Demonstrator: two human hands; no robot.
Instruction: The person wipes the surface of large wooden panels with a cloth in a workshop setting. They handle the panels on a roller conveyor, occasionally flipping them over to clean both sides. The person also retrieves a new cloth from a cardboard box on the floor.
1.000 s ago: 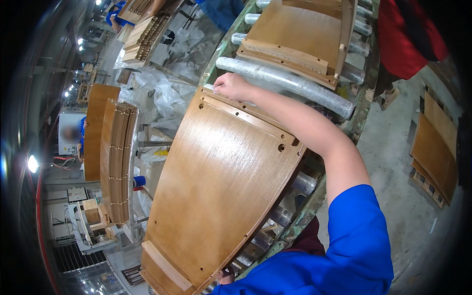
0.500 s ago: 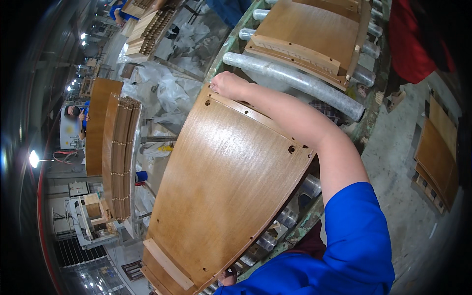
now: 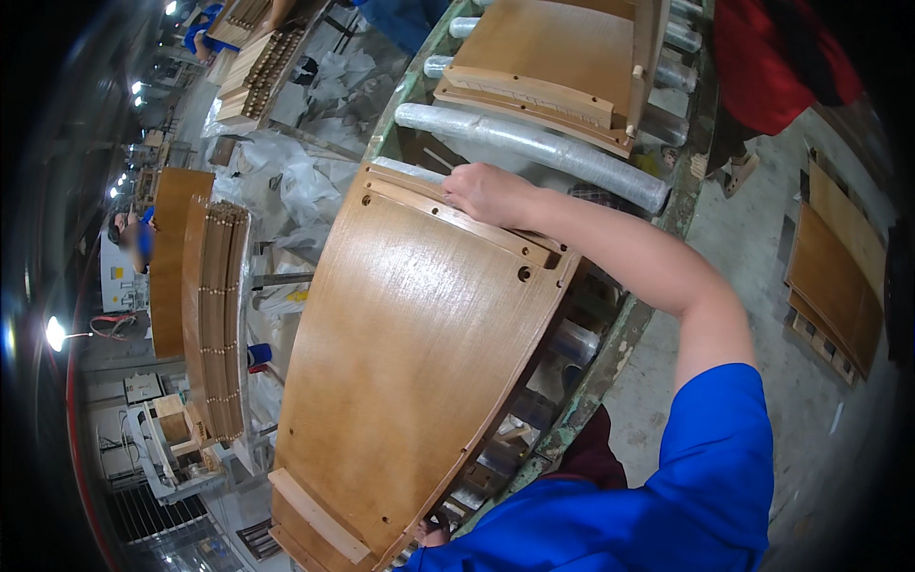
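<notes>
The curved panel has slid nearer along the rollers. The right hand grips its far edge; the left hand, mostly hidden, touches its near corner, grip unclear.

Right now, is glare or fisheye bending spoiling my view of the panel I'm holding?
Head view: soft ceiling-light sheen on the curved wooden panel, grain still readable; right hand sharp on its far edge; edges bow toward the dark rim; lamp flare at left.

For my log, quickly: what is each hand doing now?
Right hand: closed on the far edge of the curved wooden panel.
Left hand: mostly hidden at the panel's near edge; cannot be told.
</notes>
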